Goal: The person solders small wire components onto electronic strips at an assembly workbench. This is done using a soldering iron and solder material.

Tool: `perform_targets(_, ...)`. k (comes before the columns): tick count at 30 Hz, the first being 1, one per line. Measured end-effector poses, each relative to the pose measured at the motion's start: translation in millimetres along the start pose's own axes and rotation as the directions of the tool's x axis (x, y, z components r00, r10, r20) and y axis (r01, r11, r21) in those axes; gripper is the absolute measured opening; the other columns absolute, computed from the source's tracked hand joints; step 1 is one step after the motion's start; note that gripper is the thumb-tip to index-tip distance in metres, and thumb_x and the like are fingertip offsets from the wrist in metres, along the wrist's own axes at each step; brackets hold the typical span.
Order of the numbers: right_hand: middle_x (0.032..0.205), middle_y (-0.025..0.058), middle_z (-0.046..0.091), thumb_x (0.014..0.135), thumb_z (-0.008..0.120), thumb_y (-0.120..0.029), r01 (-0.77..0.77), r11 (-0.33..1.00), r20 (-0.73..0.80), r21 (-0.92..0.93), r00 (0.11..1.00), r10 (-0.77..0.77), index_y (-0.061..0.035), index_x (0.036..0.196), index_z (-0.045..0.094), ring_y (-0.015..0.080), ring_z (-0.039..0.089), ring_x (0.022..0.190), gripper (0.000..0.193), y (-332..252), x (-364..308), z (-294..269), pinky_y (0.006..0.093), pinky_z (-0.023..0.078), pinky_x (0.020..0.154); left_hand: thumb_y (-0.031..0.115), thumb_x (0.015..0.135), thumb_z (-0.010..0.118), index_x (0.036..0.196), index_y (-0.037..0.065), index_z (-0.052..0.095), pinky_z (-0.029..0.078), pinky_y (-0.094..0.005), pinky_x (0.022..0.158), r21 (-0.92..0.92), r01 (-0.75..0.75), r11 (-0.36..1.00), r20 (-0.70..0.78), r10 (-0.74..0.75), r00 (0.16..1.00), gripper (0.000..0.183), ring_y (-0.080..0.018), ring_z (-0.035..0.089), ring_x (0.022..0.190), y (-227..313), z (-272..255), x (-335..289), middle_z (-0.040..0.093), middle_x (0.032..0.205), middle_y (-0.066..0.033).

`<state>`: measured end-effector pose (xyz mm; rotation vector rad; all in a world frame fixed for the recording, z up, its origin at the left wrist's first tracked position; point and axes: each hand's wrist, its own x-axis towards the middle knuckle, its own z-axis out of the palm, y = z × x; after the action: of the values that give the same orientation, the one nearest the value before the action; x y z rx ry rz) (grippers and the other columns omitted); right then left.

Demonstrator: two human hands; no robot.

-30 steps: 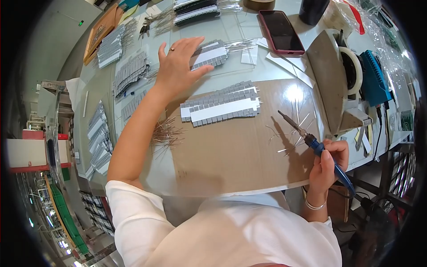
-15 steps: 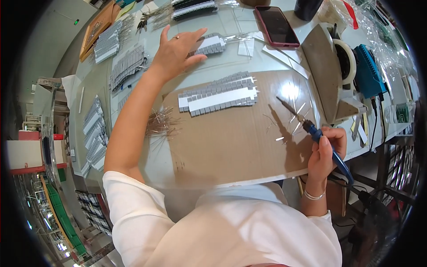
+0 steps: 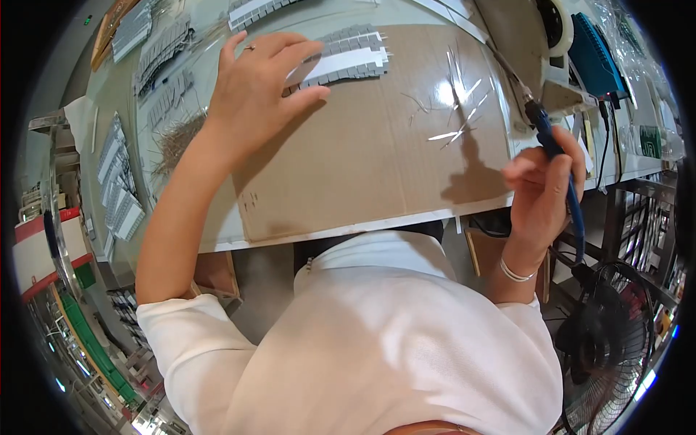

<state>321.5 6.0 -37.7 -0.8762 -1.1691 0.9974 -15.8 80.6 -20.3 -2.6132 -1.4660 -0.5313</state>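
Two strips of small grey blocks with white bands (image 3: 355,58) lie overlapped at the far edge of a brown cardboard sheet (image 3: 341,152). My left hand (image 3: 257,90) reaches over their left end, thumb and fingers spread apart; its palm hides that end. Whether the fingertips press on the strips I cannot tell. In my right hand (image 3: 540,196) is a soldering iron (image 3: 545,130) with a blue handle, held like a pen. Its thin tip slants up and away to the left, beyond the cardboard's right side and apart from the strips.
Loose silvery wire pieces (image 3: 457,109) lie on the cardboard's right part. A bundle of thin wires (image 3: 177,145) sits left of it. More block strips (image 3: 119,181) lie at the left. A tape dispenser (image 3: 554,36) and blue box (image 3: 598,54) stand right; a fan (image 3: 609,355) is below.
My view has shifted, so the table sits higher in the picture. My left hand has come from the farther strip to the overlapped strips. The soldering iron has moved right, away from the cardboard.
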Motion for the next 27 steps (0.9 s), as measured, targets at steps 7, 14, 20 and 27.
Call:
perform_targets(7,0.091,0.0085,0.070,0.089,0.057,0.009,0.195,0.919,0.176,-0.343,0.974,-0.141,-0.0003,0.108,0.063,0.0149,0.066,0.079,0.022,6,-15,13,0.0238,0.050,0.072,0.026,0.079,0.077,0.117,0.015,0.067,0.029,-0.0499,0.110,0.056,-0.050,0.997,-0.066,0.053,0.996,0.042,-0.0203,0.064,0.105,-10,2,-8,0.071,0.108,-0.0011)
perform_targets(14,0.090,0.0048,0.068,0.075,0.060,0.016,0.443,0.706,0.349,-0.552,0.892,-0.287,-0.0039,0.103,0.067,0.0226,0.056,0.077,0.035,17,-7,27,0.0286,0.048,0.068,0.015,0.075,0.079,0.116,0.010,0.066,0.027,-0.0479,0.114,-0.024,-0.086,0.996,0.007,0.086,0.996,0.043,-0.0230,0.062,0.112,36,-24,-22,0.069,0.115,-0.0045)
perform_targets(20,0.090,0.0058,0.068,0.074,0.061,0.016,0.434,0.718,0.375,-0.544,0.891,-0.255,-0.0042,0.104,0.067,0.0239,0.056,0.078,0.037,27,-9,32,0.0301,0.049,0.068,0.018,0.074,0.080,0.114,0.008,0.067,0.028,-0.0520,0.112,-0.089,-0.033,0.995,0.039,0.037,0.999,0.044,-0.0249,0.064,0.108,82,-18,-54,0.069,0.110,-0.0058)
perform_targets(27,0.091,0.0057,0.068,0.072,0.069,0.011,0.462,0.684,0.372,-0.565,0.882,-0.289,-0.0059,0.103,0.068,0.0252,0.057,0.077,0.036,12,-13,33,0.0317,0.049,0.067,0.019,0.072,0.081,0.114,0.008,0.068,0.028,-0.0526,0.112,-0.082,-0.029,0.996,-0.002,0.029,1.000,0.046,-0.0240,0.065,0.106,85,-13,-63,0.071,0.106,-0.0043)
